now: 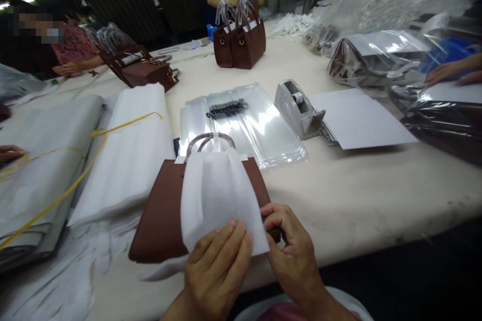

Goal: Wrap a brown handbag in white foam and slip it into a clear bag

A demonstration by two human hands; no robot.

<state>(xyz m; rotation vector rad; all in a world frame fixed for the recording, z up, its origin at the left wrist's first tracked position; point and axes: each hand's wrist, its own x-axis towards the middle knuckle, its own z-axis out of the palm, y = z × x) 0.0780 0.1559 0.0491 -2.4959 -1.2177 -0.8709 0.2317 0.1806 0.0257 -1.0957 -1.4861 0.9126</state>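
Sheet (222, 195) (white) drapes brown handbag (161, 210).

The pale table (376, 185) is carrying a grey tape dispenser (297, 108). Left of it, clear plastic sleeves (263, 123) are lying flat; right, white sheets (369, 120) are resting; beyond, two brown handbags (249, 45) are standing; nearer, a wrapped brown bag (160, 215) is sitting.

Near six o'clock, the left hand (220, 266) is bare, with creased knuckles and rounded fingertips; near five, the right hand (295, 251) is bare too, and the wrist and the visible stretch of forearm below it are uncovered. At the bottom, between five and six, shows dusky-pink clothing (288, 313), bordered toward five by a curved band of whitish cloth (344, 297), its cut out of view
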